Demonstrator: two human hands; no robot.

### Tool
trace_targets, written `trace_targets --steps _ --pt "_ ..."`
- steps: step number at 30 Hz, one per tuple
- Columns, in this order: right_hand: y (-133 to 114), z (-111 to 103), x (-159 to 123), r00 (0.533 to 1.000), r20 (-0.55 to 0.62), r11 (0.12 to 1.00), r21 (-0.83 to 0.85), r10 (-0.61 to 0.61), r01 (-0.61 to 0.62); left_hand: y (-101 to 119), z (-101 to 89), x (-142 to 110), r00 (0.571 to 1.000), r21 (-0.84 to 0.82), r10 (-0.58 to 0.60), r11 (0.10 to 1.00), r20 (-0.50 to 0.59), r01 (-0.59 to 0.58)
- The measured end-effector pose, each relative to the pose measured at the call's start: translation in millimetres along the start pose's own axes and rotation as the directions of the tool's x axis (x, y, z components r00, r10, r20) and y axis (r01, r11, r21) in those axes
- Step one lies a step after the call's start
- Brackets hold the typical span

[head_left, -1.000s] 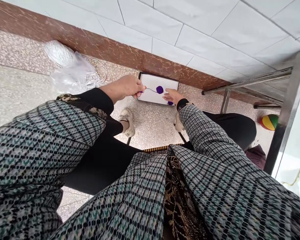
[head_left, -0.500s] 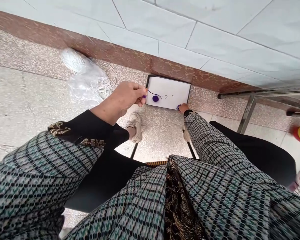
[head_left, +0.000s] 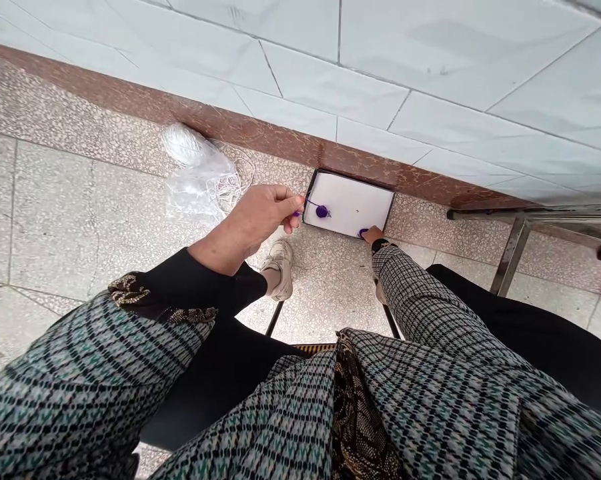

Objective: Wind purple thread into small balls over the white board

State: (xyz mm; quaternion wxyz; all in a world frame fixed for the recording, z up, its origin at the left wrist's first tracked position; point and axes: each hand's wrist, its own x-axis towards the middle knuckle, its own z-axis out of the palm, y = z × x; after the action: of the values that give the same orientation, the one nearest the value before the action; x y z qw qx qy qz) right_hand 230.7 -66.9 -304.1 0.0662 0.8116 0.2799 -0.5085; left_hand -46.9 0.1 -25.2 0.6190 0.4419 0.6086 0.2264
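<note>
My left hand (head_left: 267, 213) is closed in a pinch on purple yarn, left of a shallow white tray (head_left: 353, 193) with a dark rim. A strand runs from its fingertips to a small purple yarn ball (head_left: 322, 211) lying on the tray's left part. At the tray's lower right corner, my right hand (head_left: 375, 234) has its fingers closed at a purple loop (head_left: 363, 233) that looks like yarn. Those fingertips are small in view and partly hidden.
A clear plastic bag (head_left: 193, 193) with white cord (head_left: 184, 145) lies on the floor to the left. The tiled wall (head_left: 370, 100) rises behind the tray. A metal-legged frame (head_left: 510, 257) stands at right. My shoe (head_left: 281, 270) is below the tray.
The loose yarn right of the ball has shortened, and the strand now runs more directly to my left hand. My right hand stays at the tray's corner. The whole view has shifted slightly.
</note>
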Motion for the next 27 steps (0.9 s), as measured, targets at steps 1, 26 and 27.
trace_targets --steps 1,26,27 --pt "-2.0 0.7 0.5 1.0 0.023 0.997 0.07 0.017 -0.019 2.1 0.5 0.1 1.0 -0.002 0.002 1.0 -0.01 -0.003" --pt "-137.1 -164.9 -256.6 0.63 0.01 0.324 0.864 -0.777 0.386 56.9 20.1 -5.2 0.943 -0.447 0.24 0.835 -0.229 -0.321" --pt "-133.4 -168.0 -266.6 0.596 0.02 0.323 0.854 -0.803 0.407 56.8 20.9 -5.1 0.94 -0.466 0.254 0.819 -0.225 -0.333"
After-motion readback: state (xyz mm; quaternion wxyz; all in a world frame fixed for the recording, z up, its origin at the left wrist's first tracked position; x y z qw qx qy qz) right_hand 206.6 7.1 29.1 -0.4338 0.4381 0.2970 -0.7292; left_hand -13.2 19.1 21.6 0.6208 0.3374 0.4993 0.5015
